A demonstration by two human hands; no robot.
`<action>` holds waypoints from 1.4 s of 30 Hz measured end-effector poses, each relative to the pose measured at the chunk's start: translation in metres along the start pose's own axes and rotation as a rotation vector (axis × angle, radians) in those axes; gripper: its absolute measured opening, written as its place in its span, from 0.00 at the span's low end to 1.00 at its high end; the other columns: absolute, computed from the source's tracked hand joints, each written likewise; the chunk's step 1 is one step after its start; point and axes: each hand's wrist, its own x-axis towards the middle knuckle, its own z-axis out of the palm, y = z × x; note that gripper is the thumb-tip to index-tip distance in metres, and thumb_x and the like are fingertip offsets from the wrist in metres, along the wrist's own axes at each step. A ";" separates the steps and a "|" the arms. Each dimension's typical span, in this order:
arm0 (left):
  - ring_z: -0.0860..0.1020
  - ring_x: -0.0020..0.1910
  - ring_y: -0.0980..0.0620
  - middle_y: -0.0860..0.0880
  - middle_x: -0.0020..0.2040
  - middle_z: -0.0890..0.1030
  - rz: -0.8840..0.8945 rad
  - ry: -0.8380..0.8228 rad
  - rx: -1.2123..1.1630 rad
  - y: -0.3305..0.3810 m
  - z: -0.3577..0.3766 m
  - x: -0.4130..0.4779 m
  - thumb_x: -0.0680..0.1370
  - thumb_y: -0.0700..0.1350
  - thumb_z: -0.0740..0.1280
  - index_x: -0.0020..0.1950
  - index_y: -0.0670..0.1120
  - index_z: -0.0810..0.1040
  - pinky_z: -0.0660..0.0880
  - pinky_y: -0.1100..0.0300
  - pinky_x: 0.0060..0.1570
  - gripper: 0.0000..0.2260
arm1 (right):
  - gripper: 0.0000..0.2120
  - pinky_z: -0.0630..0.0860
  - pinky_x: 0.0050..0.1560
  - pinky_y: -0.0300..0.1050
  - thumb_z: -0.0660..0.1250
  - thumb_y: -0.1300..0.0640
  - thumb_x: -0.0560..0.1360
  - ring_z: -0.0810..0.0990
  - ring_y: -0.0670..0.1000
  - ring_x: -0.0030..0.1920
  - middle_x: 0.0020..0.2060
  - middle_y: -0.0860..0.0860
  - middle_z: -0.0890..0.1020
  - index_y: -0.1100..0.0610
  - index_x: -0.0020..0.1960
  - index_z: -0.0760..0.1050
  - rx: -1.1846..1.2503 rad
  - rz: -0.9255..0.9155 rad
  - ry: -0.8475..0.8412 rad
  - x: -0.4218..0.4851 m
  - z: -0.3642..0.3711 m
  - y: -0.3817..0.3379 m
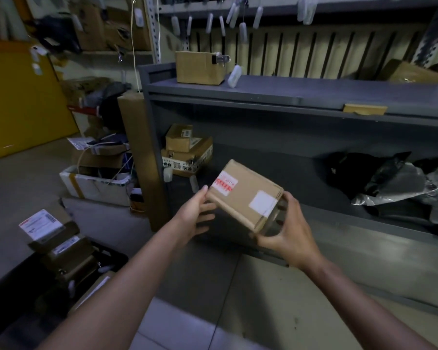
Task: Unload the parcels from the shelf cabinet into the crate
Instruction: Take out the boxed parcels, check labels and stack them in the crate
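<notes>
2 hands on 1 parcel (243, 195), mid-frame, held in the air in front of the shelf cabinet (263, 97) and tilted. Right hand (288, 233) grips the lower right end, fingers curled round it. Left hand (197, 215) supports the left end with straight fingers, thumb on the corner.

Handling, judged: small stiff cardboard box, probably light; the 2 short ends give the firmest hold.

Markings: red sticker (224, 184), print too blurred to read; white label (262, 201), nothing legible.

Crate (112, 256) sits lower left of frame, boxes already inside.
</notes>
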 end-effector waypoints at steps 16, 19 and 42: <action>0.67 0.70 0.48 0.49 0.74 0.68 0.170 0.037 0.192 -0.006 0.001 0.006 0.77 0.53 0.70 0.78 0.55 0.61 0.65 0.49 0.67 0.32 | 0.31 0.81 0.55 0.53 0.70 0.34 0.66 0.86 0.54 0.51 0.51 0.52 0.86 0.54 0.60 0.78 0.757 0.542 0.004 0.017 -0.010 -0.009; 0.63 0.75 0.42 0.48 0.74 0.67 0.092 0.051 0.082 -0.007 0.000 0.007 0.77 0.58 0.67 0.76 0.55 0.63 0.57 0.40 0.72 0.29 | 0.32 0.82 0.49 0.51 0.70 0.29 0.66 0.85 0.54 0.52 0.52 0.53 0.84 0.52 0.58 0.79 0.779 0.593 0.001 0.018 -0.006 -0.007; 0.76 0.61 0.40 0.45 0.64 0.75 0.075 -0.001 -0.286 -0.003 -0.007 -0.001 0.76 0.61 0.66 0.72 0.57 0.69 0.78 0.42 0.53 0.25 | 0.51 0.83 0.42 0.53 0.66 0.20 0.54 0.85 0.61 0.50 0.53 0.62 0.82 0.49 0.68 0.66 0.766 0.792 -0.057 0.015 0.014 -0.010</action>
